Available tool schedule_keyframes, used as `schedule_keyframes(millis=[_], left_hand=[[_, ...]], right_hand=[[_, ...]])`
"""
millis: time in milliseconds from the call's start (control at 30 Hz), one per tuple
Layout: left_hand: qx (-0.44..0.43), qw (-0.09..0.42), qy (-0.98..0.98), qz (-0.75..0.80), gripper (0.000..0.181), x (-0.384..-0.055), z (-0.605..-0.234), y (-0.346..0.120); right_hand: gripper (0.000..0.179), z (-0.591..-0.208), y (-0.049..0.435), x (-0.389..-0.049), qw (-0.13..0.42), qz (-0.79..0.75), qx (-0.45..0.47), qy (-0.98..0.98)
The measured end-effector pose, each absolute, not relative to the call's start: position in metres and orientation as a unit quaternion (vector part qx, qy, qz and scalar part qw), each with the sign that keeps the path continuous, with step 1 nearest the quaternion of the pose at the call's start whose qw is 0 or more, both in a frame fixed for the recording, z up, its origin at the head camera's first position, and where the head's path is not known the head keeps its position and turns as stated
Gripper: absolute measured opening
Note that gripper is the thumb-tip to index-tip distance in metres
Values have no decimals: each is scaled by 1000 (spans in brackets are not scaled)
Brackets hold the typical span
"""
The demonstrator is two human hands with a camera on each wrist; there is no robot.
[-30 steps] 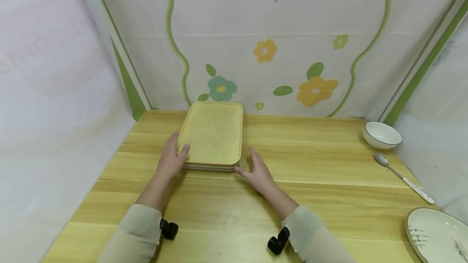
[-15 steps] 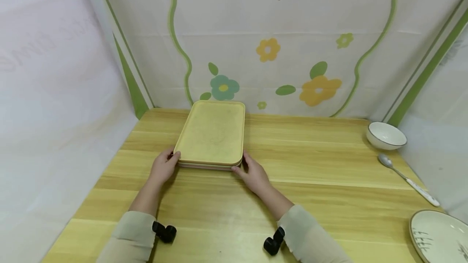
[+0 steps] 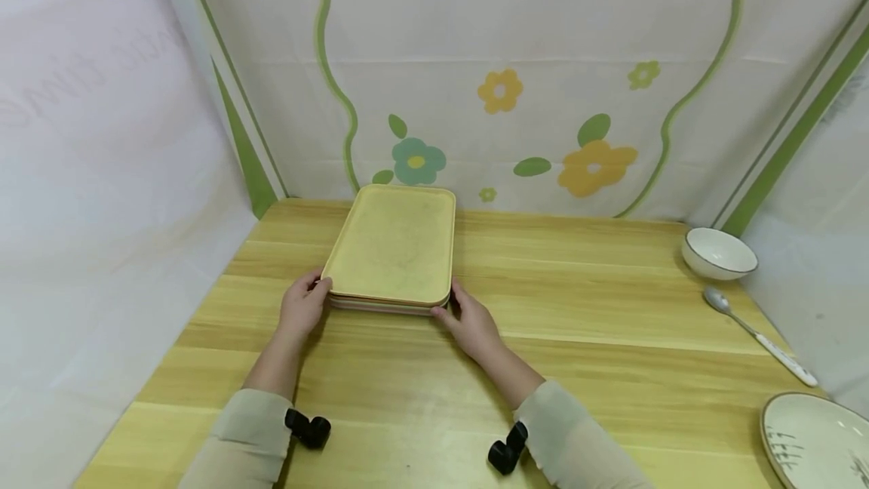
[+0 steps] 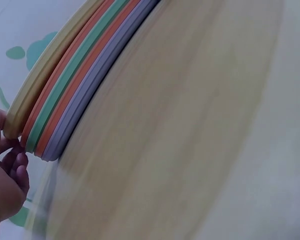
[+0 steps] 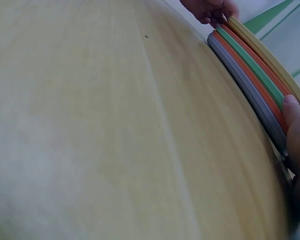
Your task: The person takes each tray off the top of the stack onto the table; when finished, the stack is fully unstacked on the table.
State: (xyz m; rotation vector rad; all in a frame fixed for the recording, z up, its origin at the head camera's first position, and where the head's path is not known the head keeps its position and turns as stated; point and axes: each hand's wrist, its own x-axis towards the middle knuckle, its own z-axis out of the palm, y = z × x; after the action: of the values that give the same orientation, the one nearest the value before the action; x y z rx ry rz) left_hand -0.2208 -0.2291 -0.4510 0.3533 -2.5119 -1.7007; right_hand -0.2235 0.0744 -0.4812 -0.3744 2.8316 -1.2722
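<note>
A yellow rectangular tray (image 3: 394,244) lies on top of a stack of trays at the back of the table. Orange, green and purple-grey rims show beneath it in the left wrist view, including a green tray (image 4: 65,86). My left hand (image 3: 302,309) pinches the yellow tray's near-left corner, thumb above and fingers below. That corner is raised a little, with a narrow gap under it. At the near-right corner, my right hand (image 3: 477,329) holds the stack, its thumb (image 5: 291,106) against the front rims. Its other fingers are partly hidden along the right side.
A white bowl (image 3: 720,253) stands at the back right of the wooden table (image 3: 584,300). In front of it lies a spoon (image 3: 760,336) with a white handle. A patterned plate (image 3: 815,440) sits at the near right. A flowered cloth (image 3: 462,29) hangs behind the table.
My left hand has moved from the tray's left side to its near-left corner and raised it slightly. My right hand has closed in on the near-right corner. The view has shifted a little.
</note>
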Motion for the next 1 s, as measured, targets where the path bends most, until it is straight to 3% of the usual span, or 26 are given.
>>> schedule_keyframes(millis=[433, 1000], left_hand=[[118, 71, -730, -669, 45, -218, -443, -226], [172, 173, -499, -831, 35, -206, -437, -268]], right_hand=[[82, -481, 74, -224, -5, -405, -124, 906], [81, -483, 74, -221, -9, -404, -127, 906]])
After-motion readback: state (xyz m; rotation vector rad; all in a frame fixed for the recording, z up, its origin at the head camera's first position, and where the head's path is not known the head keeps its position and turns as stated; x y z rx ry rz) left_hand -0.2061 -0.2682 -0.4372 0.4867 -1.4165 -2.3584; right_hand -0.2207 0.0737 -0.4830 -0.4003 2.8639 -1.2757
